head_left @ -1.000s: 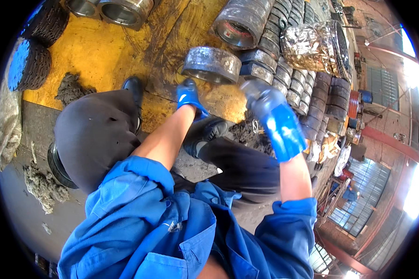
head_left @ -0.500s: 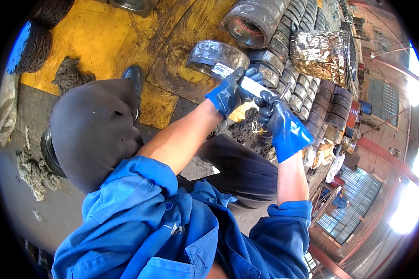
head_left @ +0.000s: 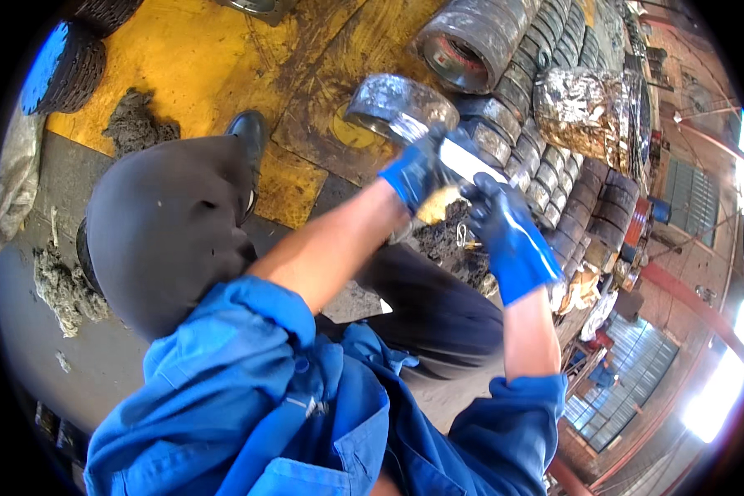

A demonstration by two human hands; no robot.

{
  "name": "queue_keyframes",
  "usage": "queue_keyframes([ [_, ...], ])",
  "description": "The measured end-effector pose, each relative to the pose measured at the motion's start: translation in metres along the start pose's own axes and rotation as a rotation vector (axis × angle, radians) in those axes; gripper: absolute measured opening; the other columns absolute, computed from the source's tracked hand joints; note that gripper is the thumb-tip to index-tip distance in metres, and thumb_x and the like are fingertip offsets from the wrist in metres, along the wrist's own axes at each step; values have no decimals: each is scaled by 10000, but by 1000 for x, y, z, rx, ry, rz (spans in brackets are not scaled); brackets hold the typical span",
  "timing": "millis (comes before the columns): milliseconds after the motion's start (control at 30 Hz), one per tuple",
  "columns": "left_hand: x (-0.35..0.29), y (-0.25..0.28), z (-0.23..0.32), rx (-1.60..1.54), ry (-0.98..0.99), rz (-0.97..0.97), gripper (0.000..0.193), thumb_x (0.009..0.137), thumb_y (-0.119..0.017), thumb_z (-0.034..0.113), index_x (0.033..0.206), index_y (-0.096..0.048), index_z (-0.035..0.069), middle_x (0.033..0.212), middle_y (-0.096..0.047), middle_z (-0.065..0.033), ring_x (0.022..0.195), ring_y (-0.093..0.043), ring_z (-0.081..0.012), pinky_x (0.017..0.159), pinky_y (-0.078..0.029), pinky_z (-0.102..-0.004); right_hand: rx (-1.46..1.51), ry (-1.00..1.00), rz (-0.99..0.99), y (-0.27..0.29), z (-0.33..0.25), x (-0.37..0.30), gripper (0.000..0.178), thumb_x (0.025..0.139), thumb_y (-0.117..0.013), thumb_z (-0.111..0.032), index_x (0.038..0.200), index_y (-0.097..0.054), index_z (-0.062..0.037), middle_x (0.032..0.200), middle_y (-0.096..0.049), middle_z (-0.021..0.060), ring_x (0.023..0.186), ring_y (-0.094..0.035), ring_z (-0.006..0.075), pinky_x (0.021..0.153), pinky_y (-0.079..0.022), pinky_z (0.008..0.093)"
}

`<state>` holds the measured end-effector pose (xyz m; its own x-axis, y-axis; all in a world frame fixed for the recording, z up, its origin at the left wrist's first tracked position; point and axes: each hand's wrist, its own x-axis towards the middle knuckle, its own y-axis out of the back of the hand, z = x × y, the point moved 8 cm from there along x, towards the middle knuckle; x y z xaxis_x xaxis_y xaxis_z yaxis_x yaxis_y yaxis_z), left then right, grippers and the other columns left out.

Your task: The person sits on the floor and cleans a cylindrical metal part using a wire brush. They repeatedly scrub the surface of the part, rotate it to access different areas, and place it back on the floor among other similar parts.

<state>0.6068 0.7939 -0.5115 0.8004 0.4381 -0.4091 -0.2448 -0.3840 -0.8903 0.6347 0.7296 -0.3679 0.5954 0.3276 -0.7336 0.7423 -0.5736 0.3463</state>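
Both my hands, in blue and black coated gloves, are out in front of me on a long white bar. My left hand closes around its middle. My right hand has its fingers closed at the bar's right end. The bar's far left end lies across the near rim of a worn metal ring; whether they touch, I cannot tell. Motion blur and my fingers hide the bar's exact kind.
A thick metal cylinder lies behind the ring. Stacked metal rings and a scuffed drum stand to the right. Dark shavings lie on the yellow floor plates. My bent left knee fills the left.
The view has shifted slightly, so the surroundings sit a little further right and lower. Both hands keep their hold on the white bar, which stays at the ring.
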Motion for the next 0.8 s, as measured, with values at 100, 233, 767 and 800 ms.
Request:
queue_keyframes([
  [100, -8, 9, 26, 43, 59, 36, 409, 1066, -403, 420, 1064, -648, 91, 995, -720, -128, 923, -702, -317, 827, -591, -502, -78, -167, -248, -36, -1, 4, 168, 961, -606, -190, 1023, -614, -34, 750, -563, 34, 586, -443, 112, 500, -370, 271],
  [233, -26, 3, 5, 442, 199, -138, 564, 983, -539, 590, 1146, -668, 65, 980, -734, -133, 812, -720, -240, 725, -609, -374, 80, -109, -100, 1, -13, -2, 193, 910, -622, -173, 997, -628, -2, 790, -673, 113, 427, -369, 102, 389, -301, 271],
  [767, -79, -95, 15, 2033, -1323, -379, 550, 758, -705, 162, 1295, -603, 99, 1308, -633, -152, 1192, -619, -350, 1052, -454, -502, 162, -45, -31, 36, 14, 17, 105, 916, -547, -137, 1003, -559, -79, 790, -580, 92, 505, -377, 101, 441, -295, 272],
  [800, -67, -98, 21, 2044, -1270, -368, 474, 771, -690, 145, 1239, -628, 101, 1210, -671, -143, 1111, -651, -334, 992, -485, -487, 153, -59, -32, 27, 12, 13, 85, 922, -539, -137, 987, -552, -84, 794, -585, 96, 500, -375, 103, 439, -294, 272],
])
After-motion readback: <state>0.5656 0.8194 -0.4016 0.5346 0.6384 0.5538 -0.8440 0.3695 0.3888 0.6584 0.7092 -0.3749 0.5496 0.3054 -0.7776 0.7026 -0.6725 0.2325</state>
